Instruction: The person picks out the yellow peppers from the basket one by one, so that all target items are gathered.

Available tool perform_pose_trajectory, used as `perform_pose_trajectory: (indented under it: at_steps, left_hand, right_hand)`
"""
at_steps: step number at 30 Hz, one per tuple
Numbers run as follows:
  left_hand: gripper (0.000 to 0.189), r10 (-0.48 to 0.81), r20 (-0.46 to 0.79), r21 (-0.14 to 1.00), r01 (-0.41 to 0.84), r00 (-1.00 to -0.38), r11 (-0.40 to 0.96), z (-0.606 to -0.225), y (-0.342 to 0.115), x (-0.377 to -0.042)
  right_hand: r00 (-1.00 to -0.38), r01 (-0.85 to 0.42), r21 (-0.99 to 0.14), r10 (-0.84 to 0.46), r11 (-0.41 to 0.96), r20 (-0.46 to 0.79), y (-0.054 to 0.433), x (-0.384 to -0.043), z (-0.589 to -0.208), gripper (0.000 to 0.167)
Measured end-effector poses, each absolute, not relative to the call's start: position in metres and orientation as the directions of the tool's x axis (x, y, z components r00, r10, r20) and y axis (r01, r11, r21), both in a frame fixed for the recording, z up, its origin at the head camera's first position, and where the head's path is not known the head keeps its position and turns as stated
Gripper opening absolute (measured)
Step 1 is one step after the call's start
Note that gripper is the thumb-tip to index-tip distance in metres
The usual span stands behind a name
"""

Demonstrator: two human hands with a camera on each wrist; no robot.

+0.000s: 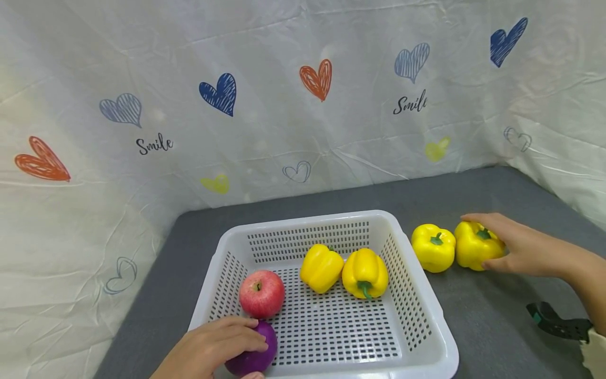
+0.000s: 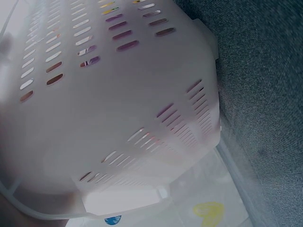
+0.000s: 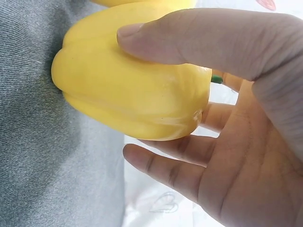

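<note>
My left hand (image 1: pixel 213 345) grips a smooth, round purple fruit or vegetable (image 1: pixel 255 355) at the near left of a white plastic basket (image 1: pixel 418 321); its exact kind is unclear. Just beyond it in the basket sits a red apple (image 1: pixel 262 293). On the dark cloth right of the basket, my right hand (image 1: pixel 525 245) holds a yellow bell pepper (image 1: pixel 473 245). The thumb (image 3: pixel 156 40) lies along one side of that pepper in the right wrist view, with fingers round the other side. A second yellow bell pepper (image 1: pixel 433 248) stands beside it, near the basket's rim.
Two more yellow bell peppers, one tilted (image 1: pixel 322 268) and one with its stem toward me (image 1: pixel 365 273), lie in the basket. The slotted basket wall (image 2: pixel 109 109) fills most of the left wrist view. Behind the grey surface (image 1: pixel 293 202) hangs a white sheet with printed hearts (image 1: pixel 265 142).
</note>
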State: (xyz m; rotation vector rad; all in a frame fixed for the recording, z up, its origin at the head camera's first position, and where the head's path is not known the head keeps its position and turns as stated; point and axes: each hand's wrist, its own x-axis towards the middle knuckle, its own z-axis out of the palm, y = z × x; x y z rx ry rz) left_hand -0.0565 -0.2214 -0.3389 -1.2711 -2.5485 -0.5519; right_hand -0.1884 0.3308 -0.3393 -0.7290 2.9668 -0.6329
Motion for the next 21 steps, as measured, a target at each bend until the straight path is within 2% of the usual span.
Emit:
perform_pose_trajectory:
  at_steps: [21]
  left_hand:
    - [0.031,0.708,0.363,0.223,0.795,-0.605,0.565,-0.3372,-0.2211,-0.0552]
  right_hand:
    - [-0.891,-0.435,-0.396,-0.451,0.809,0.057,0.3264,-0.1887,-0.339,0.089]
